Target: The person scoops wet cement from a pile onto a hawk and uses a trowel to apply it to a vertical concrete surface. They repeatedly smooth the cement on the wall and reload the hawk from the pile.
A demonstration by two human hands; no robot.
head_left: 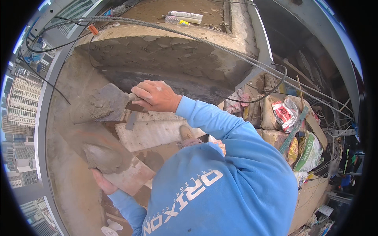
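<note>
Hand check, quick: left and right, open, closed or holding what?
Left hand: holding the board by its edge, grip partly hidden.
Right hand: closed on the trowel.

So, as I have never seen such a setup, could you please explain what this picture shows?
There is no machine here, only a person with two bare hands. The picture comes from a wide fisheye camera on that person's head, looking down, so straight edges bend and the wearer's blue sweatshirt fills the foreground. The right hand has its grip on a trowel smeared with grey mix. The left hand supports a flat board at its edge; a mound of mix lies on it.
</note>
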